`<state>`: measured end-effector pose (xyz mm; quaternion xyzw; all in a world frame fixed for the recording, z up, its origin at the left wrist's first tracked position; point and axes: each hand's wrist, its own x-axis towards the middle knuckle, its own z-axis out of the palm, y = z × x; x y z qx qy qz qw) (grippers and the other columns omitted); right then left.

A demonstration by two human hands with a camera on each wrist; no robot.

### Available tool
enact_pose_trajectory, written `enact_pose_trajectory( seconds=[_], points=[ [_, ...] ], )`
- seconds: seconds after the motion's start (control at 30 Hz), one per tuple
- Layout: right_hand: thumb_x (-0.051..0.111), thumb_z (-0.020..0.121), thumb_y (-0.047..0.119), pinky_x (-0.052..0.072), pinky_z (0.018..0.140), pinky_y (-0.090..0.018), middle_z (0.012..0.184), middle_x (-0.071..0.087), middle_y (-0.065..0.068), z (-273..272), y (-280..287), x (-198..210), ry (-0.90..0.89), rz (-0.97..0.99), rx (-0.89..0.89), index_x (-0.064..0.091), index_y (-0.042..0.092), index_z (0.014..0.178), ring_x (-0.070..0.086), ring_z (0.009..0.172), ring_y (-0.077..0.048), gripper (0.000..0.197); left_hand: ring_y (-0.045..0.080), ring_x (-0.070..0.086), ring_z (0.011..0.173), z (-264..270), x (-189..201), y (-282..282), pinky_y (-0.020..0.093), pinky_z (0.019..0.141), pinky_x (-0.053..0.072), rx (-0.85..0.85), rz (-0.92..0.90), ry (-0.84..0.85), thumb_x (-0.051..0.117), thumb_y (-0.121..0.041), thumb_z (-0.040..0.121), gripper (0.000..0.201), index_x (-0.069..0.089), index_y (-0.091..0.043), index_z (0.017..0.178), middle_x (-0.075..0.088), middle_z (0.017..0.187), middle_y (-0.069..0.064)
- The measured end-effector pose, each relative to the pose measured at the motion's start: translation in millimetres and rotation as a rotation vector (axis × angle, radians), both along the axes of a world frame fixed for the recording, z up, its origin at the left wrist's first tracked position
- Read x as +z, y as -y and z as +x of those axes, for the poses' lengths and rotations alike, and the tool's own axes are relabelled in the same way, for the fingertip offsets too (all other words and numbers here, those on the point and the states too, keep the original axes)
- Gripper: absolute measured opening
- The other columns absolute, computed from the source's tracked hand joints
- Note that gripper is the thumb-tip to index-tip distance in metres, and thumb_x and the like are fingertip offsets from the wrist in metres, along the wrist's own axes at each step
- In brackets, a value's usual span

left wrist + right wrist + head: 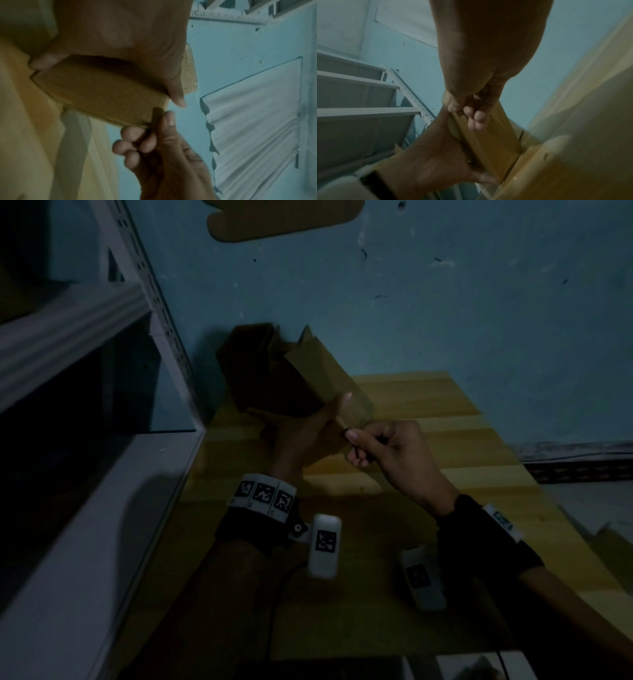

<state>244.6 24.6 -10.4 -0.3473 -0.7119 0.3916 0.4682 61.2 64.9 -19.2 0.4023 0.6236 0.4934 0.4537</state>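
A brown cardboard box (308,378) is held tilted above the wooden table (445,440), its flaps standing open at the far end. My left hand (318,422) grips it from below, with the thumb across its near face. In the left wrist view that hand (120,33) wraps over the box (96,92). My right hand (356,446) pinches a small dark thin thing (157,116) against the box's near corner; I cannot tell what it is. In the right wrist view the curled fingers (476,119) lie on the box (496,142).
A white metal shelving rack (102,474) stands close on the left. Behind the table rises a blue wall (411,302) with a cardboard cut-out (281,217) on it. More cardboard (609,542) lies at the right edge. The light is dim.
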Motion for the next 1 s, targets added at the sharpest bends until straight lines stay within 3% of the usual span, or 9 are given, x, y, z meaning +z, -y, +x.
enact_pose_trajectory(
  seconds=[0.13,0.23,0.3,0.4,0.5,0.63,0.73,0.87,1.0],
  points=[
    [0.065,0.096,0.014,0.056,0.067,-0.033,0.069,0.072,-0.01,1,-1,1,-0.017,-0.046,0.08,0.07,0.007,0.068,0.069,0.067,-0.028,0.029,0.022,0.049,0.126,-2,2,2,0.048,0.106,0.044,0.094,0.002,-0.018,0.081,-0.087,0.028,0.155,0.019,-0.028,0.158,0.046,0.146,-0.002],
    [0.063,0.097,0.01,0.056,0.072,-0.038,0.074,0.073,-0.009,7,-5,3,0.028,-0.001,0.125,0.075,0.004,0.078,0.068,0.07,-0.021,0.023,0.027,0.057,0.123,-8,7,10,0.051,0.102,0.048,0.032,-0.002,0.098,0.086,-0.081,0.033,0.135,0.042,-0.026,0.149,0.06,0.136,-0.002],
    [0.062,0.098,0.013,0.055,0.075,-0.045,0.076,0.073,-0.008,13,-8,4,0.069,0.046,0.126,0.076,0.014,0.078,0.069,0.074,-0.028,0.024,0.027,0.063,0.117,-8,18,24,0.049,0.099,0.051,-0.091,0.036,0.144,0.085,-0.074,0.044,0.11,0.057,-0.024,0.138,0.067,0.127,-0.001],
    [0.062,0.098,0.013,0.055,0.077,-0.048,0.078,0.073,-0.014,17,-9,5,0.093,0.068,0.104,0.073,0.026,0.074,0.069,0.081,-0.036,0.029,0.025,0.063,0.113,-8,27,33,0.047,0.098,0.05,-0.137,0.057,0.113,0.082,-0.07,0.048,0.099,0.06,-0.026,0.133,0.068,0.125,-0.001],
    [0.064,0.098,0.017,0.053,0.069,-0.043,0.075,0.072,-0.01,19,-10,6,0.14,0.106,0.046,0.074,0.016,0.077,0.067,0.072,-0.026,0.023,0.024,0.065,0.111,-8,29,36,0.047,0.098,0.051,-0.157,0.067,0.11,0.081,-0.067,0.053,0.085,0.065,-0.026,0.126,0.071,0.12,-0.001],
    [0.067,0.094,0.027,0.051,0.065,-0.044,0.074,0.068,0.005,21,-11,6,0.243,0.268,-0.133,0.069,0.033,0.076,0.064,0.07,-0.015,0.02,0.026,0.066,0.102,-9,33,38,0.038,0.081,0.053,-0.198,0.043,0.142,0.078,-0.053,0.071,0.07,0.063,-0.018,0.13,0.068,0.12,0.013],
    [0.066,0.095,0.031,0.05,0.063,-0.037,0.082,0.066,0.0,18,-7,2,0.301,0.454,-0.246,0.077,0.016,0.084,0.063,0.073,-0.016,0.021,0.028,0.063,0.108,-9,33,36,0.042,0.09,0.052,-0.195,0.022,0.163,0.074,-0.051,0.078,0.06,0.061,-0.02,0.128,0.067,0.121,0.01],
    [0.068,0.095,0.026,0.047,0.071,-0.021,0.111,0.062,-0.007,16,-8,1,0.301,0.503,-0.323,0.076,0.01,0.084,0.059,0.089,-0.012,0.022,0.03,0.061,0.117,-6,32,39,0.055,0.103,0.046,-0.187,-0.022,0.163,0.081,-0.072,0.045,0.096,0.06,-0.029,0.128,0.068,0.125,0.002],
    [0.068,0.093,0.017,0.046,0.068,-0.025,0.084,0.067,-0.007,18,-15,1,0.222,0.524,-0.24,0.074,0.003,0.077,0.062,0.078,-0.016,0.023,0.028,0.061,0.118,-4,34,40,0.048,0.101,0.047,-0.206,-0.014,0.167,0.078,-0.065,0.054,0.084,0.061,-0.027,0.126,0.068,0.125,0.001]
  ],
)
